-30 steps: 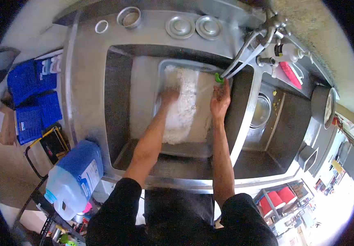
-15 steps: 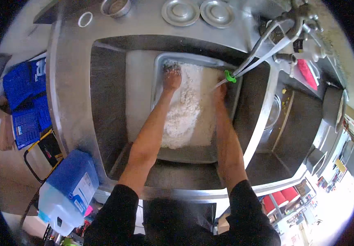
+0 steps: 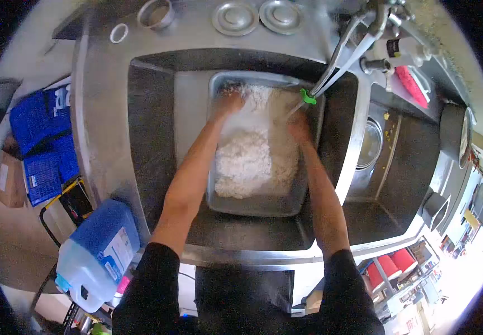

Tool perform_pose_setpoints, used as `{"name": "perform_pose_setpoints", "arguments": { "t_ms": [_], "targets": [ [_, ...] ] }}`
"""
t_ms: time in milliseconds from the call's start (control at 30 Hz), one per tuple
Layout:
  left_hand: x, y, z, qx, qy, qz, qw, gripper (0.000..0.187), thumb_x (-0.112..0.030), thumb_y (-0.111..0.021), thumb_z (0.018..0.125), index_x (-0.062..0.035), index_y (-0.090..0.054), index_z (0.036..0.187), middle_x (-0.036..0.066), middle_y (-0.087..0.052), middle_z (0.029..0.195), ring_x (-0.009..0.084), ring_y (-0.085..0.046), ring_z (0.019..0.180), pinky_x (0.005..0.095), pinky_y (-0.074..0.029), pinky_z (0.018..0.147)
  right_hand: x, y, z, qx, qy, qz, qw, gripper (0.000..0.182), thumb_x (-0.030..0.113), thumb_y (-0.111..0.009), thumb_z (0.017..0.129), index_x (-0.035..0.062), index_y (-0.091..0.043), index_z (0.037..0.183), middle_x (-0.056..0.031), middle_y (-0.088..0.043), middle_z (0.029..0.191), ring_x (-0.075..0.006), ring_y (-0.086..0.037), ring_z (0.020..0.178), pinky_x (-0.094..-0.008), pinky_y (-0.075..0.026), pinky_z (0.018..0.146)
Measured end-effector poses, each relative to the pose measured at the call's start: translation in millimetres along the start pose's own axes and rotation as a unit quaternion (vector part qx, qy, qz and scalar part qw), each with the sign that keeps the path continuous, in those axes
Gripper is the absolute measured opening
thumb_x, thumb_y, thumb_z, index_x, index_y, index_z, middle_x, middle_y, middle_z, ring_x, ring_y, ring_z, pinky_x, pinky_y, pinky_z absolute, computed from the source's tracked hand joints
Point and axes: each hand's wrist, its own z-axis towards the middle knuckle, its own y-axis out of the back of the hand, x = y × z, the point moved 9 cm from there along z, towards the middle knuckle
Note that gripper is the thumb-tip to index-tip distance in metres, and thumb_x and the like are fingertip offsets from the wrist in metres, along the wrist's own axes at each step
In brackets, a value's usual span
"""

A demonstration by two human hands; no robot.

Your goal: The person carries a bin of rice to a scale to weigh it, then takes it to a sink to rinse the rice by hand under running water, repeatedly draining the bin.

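Observation:
A grey rectangular tub [image 3: 252,212] sits in the sink, holding cloudy water and a heap of white grains [image 3: 244,162] that look like rice. My left hand [image 3: 231,104] is at the tub's far left, among the grains; motion blurs its fingers. Inside the far right part is my right hand [image 3: 299,127], by the thin stream from the tap hose. Its fingers are blurred and partly under the cloudy water, so their grip does not show. A green clip [image 3: 308,97] is fixed on the hose end just above that hand.
Metal lids [image 3: 234,18] and a small metal bowl [image 3: 156,14] rest on the back ledge. A metal pot [image 3: 370,144] stands in the right basin. Left of the sink are a blue-liquid jug [image 3: 99,254] and blue crates [image 3: 43,167]. The tap [image 3: 384,22] rises at back right.
The grains have shifted toward the near left of the tub, leaving more cloudy water near my left hand. My right hand has moved slightly nearer and left. The whole view has shifted a little.

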Motion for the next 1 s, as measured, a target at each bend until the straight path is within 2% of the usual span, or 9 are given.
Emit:
{"name": "perform_pose_setpoints", "arguments": {
  "t_ms": [100, 267, 333, 433, 533, 667, 833, 933, 1000],
  "targets": [
    [-18.6, -5.0, -10.3, -0.137, -0.048, 0.035, 0.989, 0.043, -0.031, -0.042, 0.089, -0.002, -0.051, 0.12, 0.02, -0.058, 0.114, 0.0379, -0.057, 0.101, 0.0488, -0.044, 0.088, -30.5, -21.7, 43.9, -0.184, -0.063, -0.026, 0.981, 0.034, 0.024, -0.058, 0.084, 0.0035, -0.055, 0.111, -0.0178, -0.058, 0.107, -0.0332, -0.056, 0.096, -0.0414, -0.046, 0.083],
    [-40.8, -61.4, -81.8, -0.121, -0.045, 0.1, 0.987, 0.031, -0.019, -0.05, 0.083, -0.0095, -0.057, 0.111, 0.014, -0.06, 0.1, 0.0331, -0.056, 0.092, 0.0494, -0.046, 0.079, -21.5, -122.3, -34.6, 0.0, 0.186, -0.442, 0.877, 0.037, 0.028, -0.055, 0.087, 0.0034, -0.057, 0.114, -0.023, -0.06, 0.104, -0.0319, -0.058, 0.094, -0.0417, -0.045, 0.081],
    [-31.5, -90.3, -112.0, -0.146, -0.023, 0.058, 0.987, 0.035, -0.021, -0.051, 0.084, -0.012, -0.053, 0.117, 0.017, -0.056, 0.107, 0.0354, -0.051, 0.102, 0.0504, -0.04, 0.089, 55.6, -67.3, -62.1, 0.128, -0.162, 0.03, 0.978, 0.039, 0.029, -0.06, 0.084, 0.0053, -0.058, 0.114, -0.0222, -0.058, 0.11, -0.0324, -0.057, 0.099, -0.0415, -0.044, 0.083],
    [-77.3, -31.5, -196.8, -0.243, -0.022, 0.013, 0.97, 0.045, -0.035, -0.051, 0.087, -0.018, -0.046, 0.129, 0.02, -0.043, 0.129, 0.0389, -0.036, 0.123, 0.0551, -0.024, 0.103, 89.4, -55.4, -127.6, 0.157, -0.104, -0.084, 0.978, 0.05, 0.032, -0.064, 0.081, 0.0104, -0.051, 0.124, -0.0205, -0.039, 0.134, -0.0341, -0.043, 0.119, -0.0456, -0.039, 0.093],
    [-91.5, -29.4, -225.6, -0.194, -0.009, 0.037, 0.98, 0.061, -0.052, -0.052, 0.083, -0.0223, -0.039, 0.135, 0.018, -0.029, 0.141, 0.0403, -0.026, 0.13, 0.0603, -0.016, 0.105, 123.5, -41.9, -153.6, 0.187, -0.127, -0.256, 0.94, 0.059, 0.035, -0.066, 0.077, 0.0096, -0.046, 0.127, -0.0195, -0.033, 0.137, -0.0341, -0.037, 0.122, -0.0472, -0.037, 0.096],
    [-48.9, -97.9, -130.1, 0.029, 0.009, 0.051, 0.998, 0.086, -0.067, -0.054, 0.071, -0.0162, -0.034, 0.137, 0.022, -0.026, 0.142, 0.0468, -0.023, 0.128, 0.0636, -0.023, 0.099, 28.6, -86.1, -123.3, 0.232, -0.129, -0.158, 0.951, 0.051, 0.031, -0.063, 0.077, 0.0074, -0.051, 0.121, -0.0191, -0.042, 0.122, -0.0337, -0.045, 0.109, -0.0455, -0.041, 0.089],
    [-17.8, -124.0, -67.5, 0.149, -0.028, 0.102, 0.983, 0.055, -0.043, -0.051, 0.083, -0.0061, -0.047, 0.124, 0.019, -0.05, 0.122, 0.0354, -0.043, 0.118, 0.0522, -0.033, 0.098, 3.3, -94.3, -53.1, 0.119, -0.07, -0.246, 0.959, 0.042, 0.026, -0.059, 0.077, 0.0047, -0.056, 0.113, -0.0186, -0.054, 0.103, -0.0332, -0.054, 0.092, -0.0432, -0.045, 0.081],
    [-45.0, -42.4, -104.5, -0.191, -0.01, -0.043, 0.981, 0.037, -0.019, -0.052, 0.084, -0.0089, -0.053, 0.119, 0.016, -0.055, 0.12, 0.0322, -0.046, 0.118, 0.0411, -0.033, 0.102, 76.0, -70.4, -59.6, -0.013, 0.171, -0.347, 0.922, 0.037, 0.023, -0.057, 0.077, 0.0031, -0.06, 0.108, -0.0183, -0.061, 0.092, -0.0329, -0.06, 0.082, -0.0419, -0.048, 0.077],
    [-41.6, -10.5, -123.2, -0.258, -0.019, -0.084, 0.962, 0.037, -0.018, -0.05, 0.085, -0.009, -0.052, 0.121, 0.015, -0.052, 0.124, 0.0322, -0.043, 0.121, 0.0428, -0.029, 0.105, 79.9, -45.1, -59.4, -0.041, 0.187, -0.283, 0.94, 0.035, 0.018, -0.056, 0.076, 0.0027, -0.06, 0.108, -0.0174, -0.063, 0.091, -0.0309, -0.061, 0.081, -0.04, -0.049, 0.075]
  ]
}}
